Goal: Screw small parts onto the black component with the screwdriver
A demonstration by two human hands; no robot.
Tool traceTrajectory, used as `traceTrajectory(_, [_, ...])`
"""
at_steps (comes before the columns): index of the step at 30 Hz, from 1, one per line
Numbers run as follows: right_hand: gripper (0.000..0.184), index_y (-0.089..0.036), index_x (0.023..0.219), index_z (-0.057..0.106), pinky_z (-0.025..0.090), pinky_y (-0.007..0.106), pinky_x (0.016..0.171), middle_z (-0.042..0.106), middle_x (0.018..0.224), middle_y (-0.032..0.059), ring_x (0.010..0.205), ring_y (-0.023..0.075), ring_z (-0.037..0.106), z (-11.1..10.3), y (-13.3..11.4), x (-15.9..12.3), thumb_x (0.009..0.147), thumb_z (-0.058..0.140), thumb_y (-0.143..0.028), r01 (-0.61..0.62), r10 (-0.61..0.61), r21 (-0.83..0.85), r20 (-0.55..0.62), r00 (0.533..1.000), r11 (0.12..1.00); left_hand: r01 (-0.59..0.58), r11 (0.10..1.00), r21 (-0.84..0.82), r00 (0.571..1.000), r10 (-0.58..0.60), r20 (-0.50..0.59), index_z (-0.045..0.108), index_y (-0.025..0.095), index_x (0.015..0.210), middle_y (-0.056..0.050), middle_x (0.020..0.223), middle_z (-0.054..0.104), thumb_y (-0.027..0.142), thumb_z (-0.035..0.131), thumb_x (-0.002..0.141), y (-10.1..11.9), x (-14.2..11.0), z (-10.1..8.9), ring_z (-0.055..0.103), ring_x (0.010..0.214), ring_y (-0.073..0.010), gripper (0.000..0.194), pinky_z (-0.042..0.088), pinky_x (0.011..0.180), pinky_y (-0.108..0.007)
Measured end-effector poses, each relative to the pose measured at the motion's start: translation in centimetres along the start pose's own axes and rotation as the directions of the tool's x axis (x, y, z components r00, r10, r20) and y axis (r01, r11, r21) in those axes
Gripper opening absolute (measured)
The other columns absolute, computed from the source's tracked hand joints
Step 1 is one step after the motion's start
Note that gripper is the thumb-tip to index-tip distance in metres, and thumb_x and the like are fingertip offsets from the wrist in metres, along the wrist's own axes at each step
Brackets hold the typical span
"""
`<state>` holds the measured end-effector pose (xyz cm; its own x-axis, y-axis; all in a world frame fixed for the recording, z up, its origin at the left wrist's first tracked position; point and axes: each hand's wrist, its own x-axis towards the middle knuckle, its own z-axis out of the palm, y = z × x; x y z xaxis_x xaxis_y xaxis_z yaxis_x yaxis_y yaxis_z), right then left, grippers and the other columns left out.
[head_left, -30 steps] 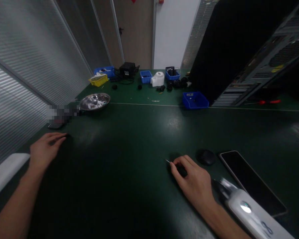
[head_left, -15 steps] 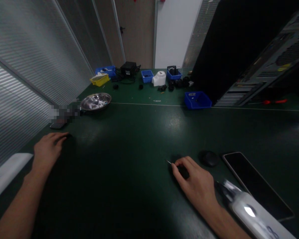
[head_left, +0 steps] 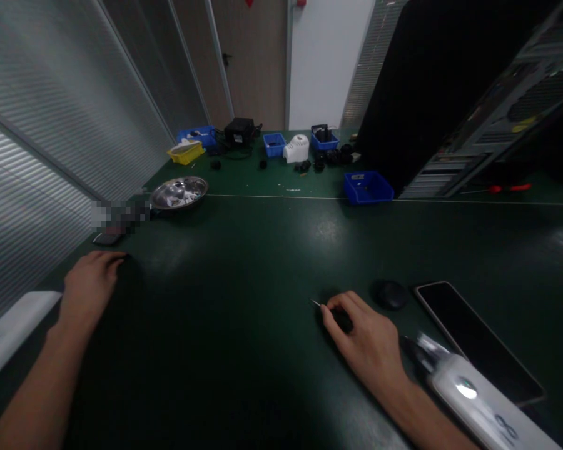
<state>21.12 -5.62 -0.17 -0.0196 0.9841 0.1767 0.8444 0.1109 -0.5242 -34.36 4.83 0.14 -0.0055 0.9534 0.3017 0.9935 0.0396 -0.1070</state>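
My left hand (head_left: pixel 92 279) is closed in a pinch just above the green table at the left. A small dark thing shows at its fingertips, too small to name. My right hand (head_left: pixel 363 334) pinches a thin, short metal pin (head_left: pixel 315 302) between thumb and forefinger, its tip pointing left over the table. The other end is hidden by the fingers. Beside this hand are a round black mouse-like object (head_left: pixel 390 295) and a dark phone (head_left: pixel 478 340). A white device (head_left: pixel 478 400) lies along the right forearm.
A metal bowl (head_left: pixel 179 192) with small pale pieces stands at the back left. A blue bin (head_left: pixel 368 189) is at the back right. Farther back are a yellow bin (head_left: pixel 186 153), a white vented housing (head_left: pixel 296 149) and black parts. Another white device (head_left: pixel 19 331) lies near my left forearm.
The view has shifted very slightly. Both hands keep their pinch, and nothing on the table has visibly moved.
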Motion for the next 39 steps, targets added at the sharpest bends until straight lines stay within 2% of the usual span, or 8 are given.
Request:
traceTrajectory(6, [0.033,-0.025,0.09,0.067,0.04,0.027,0.061,0.069,0.09,0.0005,0.07,0.0154,0.064,-0.1,-0.1,0.0,0.101,0.047,-0.048,0.018,-0.019,-0.023,-0.015,1.0,1.0,0.052,0.999,0.016,0.999,-0.052,0.017,0.068,0.011,0.118,-0.017,0.122,0.064,0.037,0.033,0.101,0.8,0.1,-0.5,0.059,0.111,-0.0341,0.046,0.048,0.097,-0.045])
traceTrajectory(11, [0.035,-0.024,0.088,0.067,0.04,0.027,0.06,0.068,0.088,0.0009,0.069,0.0155,0.063,-0.1,-0.1,0.0,0.101,0.046,-0.048,0.028,-0.029,-0.023,-0.022,0.999,0.999,0.064,0.998,0.0,0.998,-0.064,0.024,0.067,0.012,0.123,-0.018,0.126,0.062,0.038,0.032,0.102,0.7,0.0,-0.3,0.06,0.111,-0.0329,0.049,0.047,0.098,-0.044])
traceTrajectory(16, [0.032,-0.026,0.09,0.066,0.04,0.027,0.063,0.068,0.091,-0.0003,0.072,0.0163,0.064,0.1,0.1,0.0,0.101,0.047,-0.048,0.001,-0.001,-0.025,0.013,1.0,1.0,0.06,0.998,-0.014,0.998,-0.06,-0.006,0.068,0.01,0.12,-0.017,0.123,0.065,0.037,0.034,0.101,0.4,0.0,-0.1,0.061,0.111,-0.0321,0.048,0.046,0.1,-0.043])
traceTrajectory(22, [0.031,-0.024,0.09,0.067,0.041,0.027,0.064,0.068,0.091,0.0006,0.072,0.016,0.064,0.1,0.1,0.0,0.102,0.048,-0.046,0.018,-0.018,-0.027,-0.001,1.0,0.999,0.044,0.998,0.047,0.999,-0.044,0.001,0.071,0.01,0.119,-0.018,0.12,0.064,0.039,0.033,0.102,0.4,0.2,-0.1,0.058,0.107,-0.0339,0.051,0.048,0.093,-0.044])
traceTrajectory(29, [0.03,-0.024,0.09,0.067,0.041,0.026,0.063,0.069,0.091,0.0007,0.073,0.0148,0.064,0.0,0.0,-0.1,0.102,0.049,-0.045,0.03,-0.031,-0.033,-0.011,0.999,0.999,0.098,0.991,0.093,0.995,-0.098,-0.005,0.07,0.01,0.123,-0.018,0.117,0.066,0.038,0.03,0.102,1.1,-0.5,-0.4,0.061,0.104,-0.0339,0.053,0.05,0.088,-0.044])
traceTrajectory(34, [0.029,-0.024,0.09,0.067,0.041,0.026,0.063,0.069,0.092,0.0006,0.073,0.0147,0.064,-0.1,0.0,-0.2,0.102,0.049,-0.043,0.035,-0.035,-0.031,-0.009,0.999,0.999,0.082,0.995,0.05,0.996,-0.08,-0.049,0.069,0.008,0.127,-0.021,0.121,0.063,0.044,0.03,0.101,-0.2,-1.3,0.3,0.06,0.108,-0.0373,0.059,0.05,0.091,-0.048])
traceTrajectory(39, [0.025,-0.024,0.092,0.067,0.042,0.026,0.065,0.069,0.093,0.0002,0.075,0.0152,0.065,0.0,0.1,-0.2,0.101,0.051,-0.041,0.034,-0.035,-0.032,-0.007,0.999,0.999,0.192,0.973,-0.127,0.981,-0.193,0.004,0.07,0.018,0.126,-0.015,0.127,0.063,0.049,0.035,0.098,-2.2,-1.1,1.3,0.061,0.117,-0.0357,0.054,0.049,0.101,-0.049])
